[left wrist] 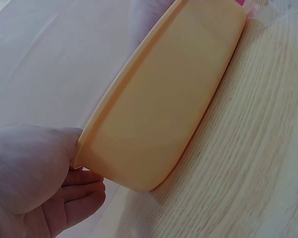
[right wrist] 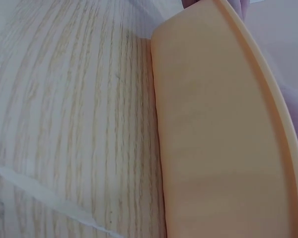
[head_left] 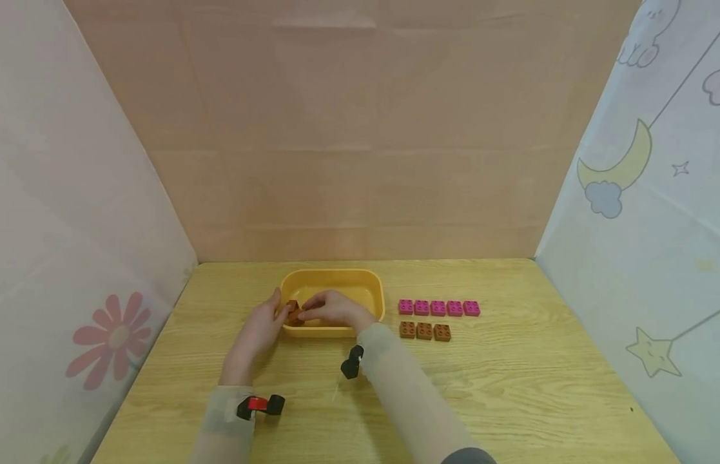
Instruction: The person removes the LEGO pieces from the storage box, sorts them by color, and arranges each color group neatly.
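Note:
A yellow plastic tub [head_left: 336, 332] stands on the table, with brown toy building bricks [head_left: 292, 305] at its left end. My left hand [head_left: 261, 327] grips the tub's left rim, the thumb reaching over it toward the bricks. In the left wrist view, the fingers [left wrist: 84, 198] curl below the rim on the outside. Over the front wall reaches my right hand [head_left: 330, 308], its thumb and fingertips pinching a brown brick inside the tub. The right wrist view shows mostly the tub's outer wall [right wrist: 213, 139]; the right fingers' grip is hidden there.
Right of the tub, several pink bricks [head_left: 438, 308] lie in a row. Three brown bricks [head_left: 424, 330] form a shorter row in front of them. A tan backdrop [head_left: 365, 161] closes off the table's far edge, and printed cloth walls [head_left: 644, 258] flank both sides.

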`<state>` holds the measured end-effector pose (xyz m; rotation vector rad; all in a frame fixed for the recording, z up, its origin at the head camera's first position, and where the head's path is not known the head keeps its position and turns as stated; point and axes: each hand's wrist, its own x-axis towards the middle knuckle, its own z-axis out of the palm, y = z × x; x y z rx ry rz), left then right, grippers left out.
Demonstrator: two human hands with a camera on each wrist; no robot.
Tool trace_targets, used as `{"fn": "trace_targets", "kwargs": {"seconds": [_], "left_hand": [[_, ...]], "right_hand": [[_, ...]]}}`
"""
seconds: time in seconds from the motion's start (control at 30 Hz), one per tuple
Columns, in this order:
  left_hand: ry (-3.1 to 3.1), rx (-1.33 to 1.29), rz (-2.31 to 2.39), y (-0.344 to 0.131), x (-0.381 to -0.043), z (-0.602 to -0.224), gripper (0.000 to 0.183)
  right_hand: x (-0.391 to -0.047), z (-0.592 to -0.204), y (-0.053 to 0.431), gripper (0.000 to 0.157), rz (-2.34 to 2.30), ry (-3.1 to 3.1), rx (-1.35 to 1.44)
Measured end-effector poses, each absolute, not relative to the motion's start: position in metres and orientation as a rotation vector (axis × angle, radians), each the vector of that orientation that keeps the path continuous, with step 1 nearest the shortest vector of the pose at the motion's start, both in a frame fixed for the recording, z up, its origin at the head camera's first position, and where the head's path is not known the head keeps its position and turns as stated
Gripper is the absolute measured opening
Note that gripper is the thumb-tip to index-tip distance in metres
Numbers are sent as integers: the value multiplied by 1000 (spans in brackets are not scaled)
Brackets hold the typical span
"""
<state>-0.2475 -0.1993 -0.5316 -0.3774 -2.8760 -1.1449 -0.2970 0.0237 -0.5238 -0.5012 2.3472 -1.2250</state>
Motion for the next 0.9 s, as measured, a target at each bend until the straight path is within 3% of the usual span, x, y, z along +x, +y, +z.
{"fn": "trace_targets", "kwargs": {"seconds": [0.27, 0.9], "left_hand": [[-2890, -364, -1175, -200, -247, -533, 67], [-2903, -345, -1180, -200, -247, -532, 67]], "right_hand": [[-294, -523, 21, 31, -1233, 2352, -482], [-293, -522, 16, 33, -1210, 2427, -420]]}}
